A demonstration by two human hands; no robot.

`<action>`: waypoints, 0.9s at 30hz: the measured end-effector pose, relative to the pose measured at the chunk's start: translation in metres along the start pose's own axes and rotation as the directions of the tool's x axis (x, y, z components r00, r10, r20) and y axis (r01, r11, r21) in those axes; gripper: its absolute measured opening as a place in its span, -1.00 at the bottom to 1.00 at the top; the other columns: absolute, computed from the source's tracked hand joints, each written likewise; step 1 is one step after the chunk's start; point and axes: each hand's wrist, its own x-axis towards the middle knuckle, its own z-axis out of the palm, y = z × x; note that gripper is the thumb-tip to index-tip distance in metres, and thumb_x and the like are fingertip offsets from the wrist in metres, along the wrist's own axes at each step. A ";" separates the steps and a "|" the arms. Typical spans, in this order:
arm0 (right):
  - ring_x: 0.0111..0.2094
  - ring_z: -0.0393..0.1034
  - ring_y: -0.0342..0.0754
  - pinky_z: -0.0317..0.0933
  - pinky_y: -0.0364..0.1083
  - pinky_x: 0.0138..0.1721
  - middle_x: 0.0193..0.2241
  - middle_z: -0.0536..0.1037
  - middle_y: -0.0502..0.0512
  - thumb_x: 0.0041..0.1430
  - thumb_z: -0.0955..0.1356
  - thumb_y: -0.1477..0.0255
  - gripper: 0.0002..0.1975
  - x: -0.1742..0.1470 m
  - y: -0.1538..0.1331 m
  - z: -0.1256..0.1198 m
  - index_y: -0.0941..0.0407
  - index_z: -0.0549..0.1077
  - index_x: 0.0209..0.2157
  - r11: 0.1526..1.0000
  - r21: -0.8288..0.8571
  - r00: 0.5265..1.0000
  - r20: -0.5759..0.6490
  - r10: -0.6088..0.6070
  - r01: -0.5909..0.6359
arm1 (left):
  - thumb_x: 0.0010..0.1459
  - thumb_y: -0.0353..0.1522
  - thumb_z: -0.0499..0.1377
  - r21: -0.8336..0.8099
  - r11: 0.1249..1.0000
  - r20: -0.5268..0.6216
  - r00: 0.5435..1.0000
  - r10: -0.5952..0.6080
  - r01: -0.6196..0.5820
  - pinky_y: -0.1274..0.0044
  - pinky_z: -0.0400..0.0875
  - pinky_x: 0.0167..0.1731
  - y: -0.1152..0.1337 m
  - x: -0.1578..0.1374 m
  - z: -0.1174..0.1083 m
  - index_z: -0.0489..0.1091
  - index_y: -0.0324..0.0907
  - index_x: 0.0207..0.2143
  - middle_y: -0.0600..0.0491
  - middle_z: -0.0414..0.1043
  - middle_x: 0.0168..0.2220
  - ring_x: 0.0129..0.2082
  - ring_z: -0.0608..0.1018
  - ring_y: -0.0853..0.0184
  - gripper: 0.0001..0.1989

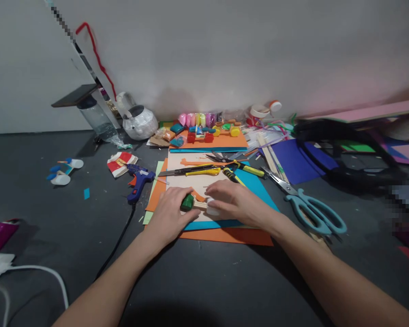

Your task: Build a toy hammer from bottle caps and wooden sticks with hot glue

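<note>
A small craft model lies between my hands above the paper: wooden sticks (200, 205) with a dark green bottle-cap-like piece (187, 202) at the left end and a white round piece (212, 206) at the right. My left hand (168, 213) is closed around the green end. At the other end, the fingers of my right hand (236, 204) grip the white piece, partly covering it. Just beyond my hands, a yellow-and-black utility knife (202, 170) and pliers with yellow-black handles (252, 170) rest on the stacked paper sheets (177, 159).
At the left are a blue glue gun (140, 182) with its cord and a small model with white wheels (60, 179). Scissors with teal handles (313, 212) lie at the right. Behind stand small cap-wheeled cars (200, 134), clay packets (201, 119) and a white pot (139, 123).
</note>
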 end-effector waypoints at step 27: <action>-0.29 0.46 0.06 0.25 -0.02 -0.25 -0.34 0.59 0.12 0.25 0.27 0.30 -0.76 -0.008 0.040 -0.008 0.11 0.50 -0.33 0.976 -0.074 0.786 -0.606 0.120 -0.207 | 0.17 -0.21 0.21 -0.024 0.982 -0.035 0.982 -0.186 0.185 0.52 0.22 -0.38 0.015 -0.003 -0.013 0.36 -0.12 -0.18 0.10 0.46 -0.32 -0.37 0.48 0.29 -0.77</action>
